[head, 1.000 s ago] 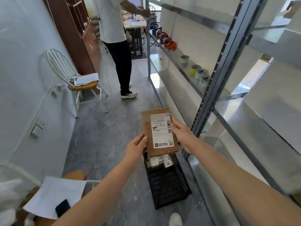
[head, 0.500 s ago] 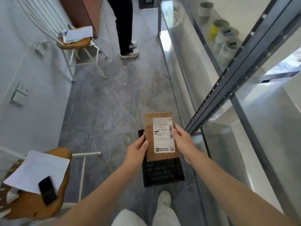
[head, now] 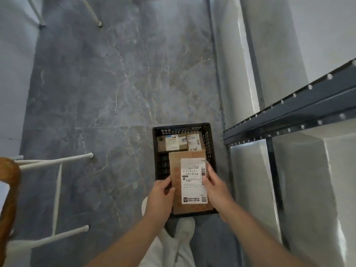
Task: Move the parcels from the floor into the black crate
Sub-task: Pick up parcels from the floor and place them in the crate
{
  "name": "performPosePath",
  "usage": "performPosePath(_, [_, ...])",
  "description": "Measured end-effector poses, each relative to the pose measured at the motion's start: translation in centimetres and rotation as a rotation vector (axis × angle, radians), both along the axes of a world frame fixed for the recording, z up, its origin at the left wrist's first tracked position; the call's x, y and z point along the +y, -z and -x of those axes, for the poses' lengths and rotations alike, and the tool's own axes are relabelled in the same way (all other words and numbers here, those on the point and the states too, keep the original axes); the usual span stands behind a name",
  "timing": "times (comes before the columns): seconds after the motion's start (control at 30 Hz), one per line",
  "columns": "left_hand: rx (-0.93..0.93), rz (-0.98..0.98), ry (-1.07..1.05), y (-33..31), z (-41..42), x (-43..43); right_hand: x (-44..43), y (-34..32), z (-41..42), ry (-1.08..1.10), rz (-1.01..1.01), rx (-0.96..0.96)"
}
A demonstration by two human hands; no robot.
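A flat brown parcel (head: 177,170) with a white shipping label faces up over the black crate (head: 158,135), which stands on the grey floor. My left hand (head: 159,195) pinches the parcel's left edge and my right hand (head: 215,187) grips its right edge. The parcel covers the near half of the crate. Smaller labelled parcels (head: 179,142) lie in the crate's far end.
A dark metal shelf rack (head: 289,112) runs along the right, close to the crate. White chair legs (head: 55,162) and a wooden seat (head: 7,185) stand at the left. My white shoe (head: 185,226) is just behind the crate. Grey marble floor (head: 107,93) stretches ahead.
The view has tipped down to the floor. Both hands have lowered the brown parcel from chest height to just over the crate, still holding it by its edges.
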State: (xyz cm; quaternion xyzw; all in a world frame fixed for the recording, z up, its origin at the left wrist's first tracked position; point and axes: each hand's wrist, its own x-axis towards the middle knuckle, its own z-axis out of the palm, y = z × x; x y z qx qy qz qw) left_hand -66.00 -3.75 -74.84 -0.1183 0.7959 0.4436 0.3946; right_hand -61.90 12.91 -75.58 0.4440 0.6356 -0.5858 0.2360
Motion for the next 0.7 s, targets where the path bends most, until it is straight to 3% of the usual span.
performPosePath(0.2, [0.023,0.227,0.2,13.5,1.6,-0.7,-1.4,13.3,1.6,-0.055,0.052,-0.079])
performPosePath(0.43, [0.017,0.534,0.599,27.2,2.8,1.5,-3.1,27.6,3.2,-0.005,0.108,-0.112])
performPosePath(0.7, [0.085,0.692,0.752,35.4,0.6,2.0,-4.7,36.5,4.1,-0.031,0.028,-0.075])
